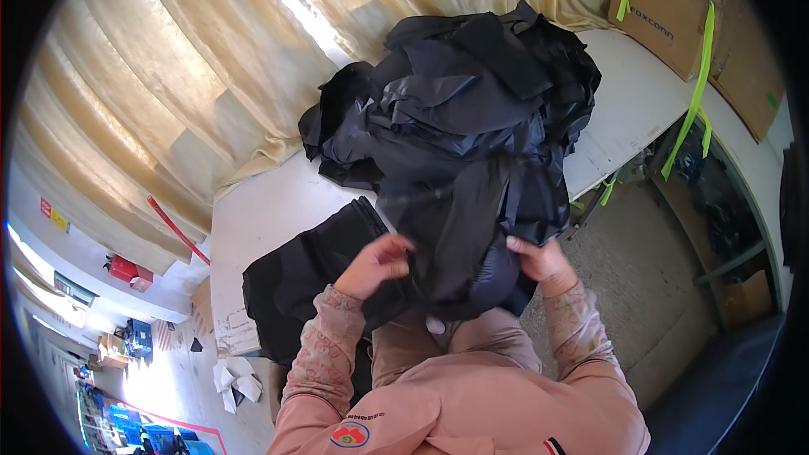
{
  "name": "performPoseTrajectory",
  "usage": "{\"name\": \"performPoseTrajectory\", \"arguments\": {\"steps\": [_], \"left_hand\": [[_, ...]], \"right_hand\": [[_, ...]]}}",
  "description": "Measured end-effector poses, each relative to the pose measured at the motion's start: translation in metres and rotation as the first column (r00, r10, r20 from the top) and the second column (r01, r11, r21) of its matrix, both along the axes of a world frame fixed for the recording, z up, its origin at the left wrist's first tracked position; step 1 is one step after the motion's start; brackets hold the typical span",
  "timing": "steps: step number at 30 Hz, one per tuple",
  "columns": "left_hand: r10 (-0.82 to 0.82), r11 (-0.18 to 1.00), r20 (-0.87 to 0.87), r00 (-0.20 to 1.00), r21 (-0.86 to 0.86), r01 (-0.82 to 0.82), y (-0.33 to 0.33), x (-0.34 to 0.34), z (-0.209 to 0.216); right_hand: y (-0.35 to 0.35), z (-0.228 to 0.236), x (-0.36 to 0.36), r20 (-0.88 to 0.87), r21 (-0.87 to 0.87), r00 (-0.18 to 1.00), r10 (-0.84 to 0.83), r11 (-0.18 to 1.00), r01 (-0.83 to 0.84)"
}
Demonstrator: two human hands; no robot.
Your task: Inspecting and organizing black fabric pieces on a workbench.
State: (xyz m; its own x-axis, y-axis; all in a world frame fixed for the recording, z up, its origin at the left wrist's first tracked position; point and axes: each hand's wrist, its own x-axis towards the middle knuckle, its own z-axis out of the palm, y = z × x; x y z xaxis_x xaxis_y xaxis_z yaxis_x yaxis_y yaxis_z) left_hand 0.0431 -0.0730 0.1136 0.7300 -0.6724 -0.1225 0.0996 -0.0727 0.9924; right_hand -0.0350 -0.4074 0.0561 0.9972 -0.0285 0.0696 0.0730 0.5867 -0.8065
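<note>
A black, slightly shiny fabric piece (459, 236) hangs over the table's near edge toward my lap, its far part running up into a large heap of black fabric (472, 93). My right hand (543, 264) grips its right edge, thumb on top and the other fingers hidden beneath. At its left edge is my left hand (377, 267), fingers curled together against the cloth; the fingertips are slightly blurred. Left of that hand, a flat stack of black fabric pieces (295, 265) lies partly over the table's front edge.
The white table (261, 202) stands against beige curtains (177, 93). Cardboard boxes (666, 17) with bright green straps are at the far right, above a shelf frame (733, 261). White paper scraps (238, 383) lie on the floor at left, with blue crates (135, 339) farther off.
</note>
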Motion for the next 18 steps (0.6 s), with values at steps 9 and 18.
{"name": "performPoseTrajectory", "arguments": {"steps": [9, 18], "left_hand": [[0.053, 0.998, 0.263, 0.963, 0.015, -0.059, -0.023, -0.018, 0.056], [0.174, 0.924, 0.787, 0.591, 0.077, -0.374, -0.01, -0.017, 0.067]], "right_hand": [[0.062, 0.101, 0.001, 0.47, -0.839, 0.78, 0.413, 0.482, 0.25], [0.06, 0.076, 0.008, 0.508, -0.784, 0.85, 0.138, 0.482, 0.391]]}}
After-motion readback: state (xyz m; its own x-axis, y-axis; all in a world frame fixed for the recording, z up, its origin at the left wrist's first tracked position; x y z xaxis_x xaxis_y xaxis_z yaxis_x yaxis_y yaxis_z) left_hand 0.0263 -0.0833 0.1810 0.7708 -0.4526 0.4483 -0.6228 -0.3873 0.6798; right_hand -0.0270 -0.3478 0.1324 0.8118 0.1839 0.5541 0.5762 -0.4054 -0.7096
